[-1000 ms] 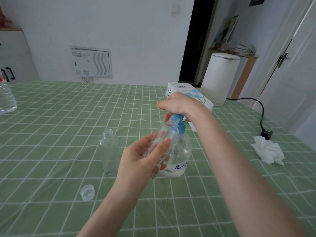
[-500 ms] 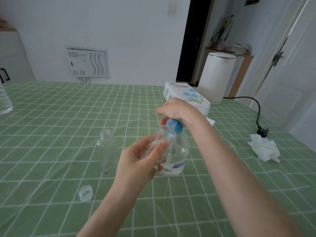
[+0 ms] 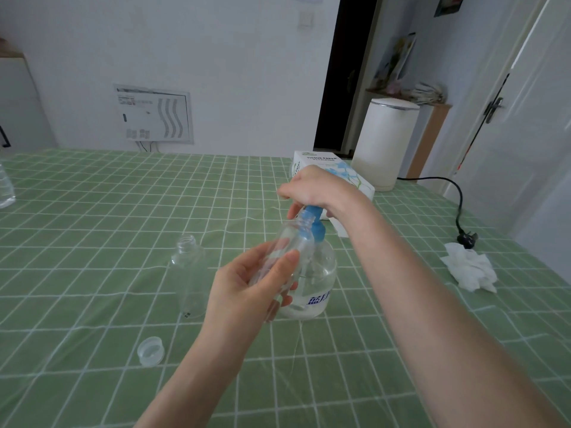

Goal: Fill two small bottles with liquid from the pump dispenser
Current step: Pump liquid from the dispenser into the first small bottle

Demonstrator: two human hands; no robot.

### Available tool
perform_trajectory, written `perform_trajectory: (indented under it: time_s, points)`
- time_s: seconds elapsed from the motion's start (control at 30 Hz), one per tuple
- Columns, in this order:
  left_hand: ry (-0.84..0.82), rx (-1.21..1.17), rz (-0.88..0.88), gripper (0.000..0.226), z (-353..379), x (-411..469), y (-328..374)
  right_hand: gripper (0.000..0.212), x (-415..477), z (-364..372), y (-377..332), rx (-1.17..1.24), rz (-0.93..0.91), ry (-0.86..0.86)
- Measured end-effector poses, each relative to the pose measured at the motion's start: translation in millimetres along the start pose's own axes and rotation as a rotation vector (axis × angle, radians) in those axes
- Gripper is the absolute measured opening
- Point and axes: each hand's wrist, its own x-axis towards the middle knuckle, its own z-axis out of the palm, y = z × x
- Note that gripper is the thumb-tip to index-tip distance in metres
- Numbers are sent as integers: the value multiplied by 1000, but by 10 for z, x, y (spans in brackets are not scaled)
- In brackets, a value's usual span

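Step in hand: filling bottle no. 1. L hand [image 3: 247, 288] has its grip wrapped round the small bottle [image 3: 285, 242], which is tilted, mouth up beside the blue pump head [image 3: 318, 231]. R hand [image 3: 312, 188] sits on top, grip curled over that head. The pump dispenser [image 3: 315, 273] stands on the bench [image 3: 92, 211], approx. half full. The spout is prob. at the mouth, but the hand hides it. The 2nd bottle [image 3: 188, 273] stands open to the left and looks empty; a cap [image 3: 150, 350] lies nearer the person. Next: press down w/ R while L keeps the mouth under the spout.
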Motion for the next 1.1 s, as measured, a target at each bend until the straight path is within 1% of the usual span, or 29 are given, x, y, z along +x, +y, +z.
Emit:
perform_trajectory:
  time_s: [0.33, 0.6, 0.7, 0.8, 0.93, 1.1]
  points:
    - [-7, 5, -25, 46, -14, 1, -26, 35, 7, 78, 52, 17, 34, -44]
    - [4, 7, -46, 39, -15, -3, -42, 38, 41, 137, 88, 51, 28, -48]
    - [6, 10, -35, 43, -10, -1, -38, 37, 34, 123, 84, 50, 22, -51]
    - [5, -1, -20, 48, 2, -2, -20, 33, 19, 70, 55, 59, -1, -16]
    - [9, -12, -5, 47, 8, -3, -1, 29, 8, 7, -8, -16, -1, -17]
    - [8, -6, -10, 46, 11, -7, 3, 32, -17, 16, -8, 8, 19, -17]
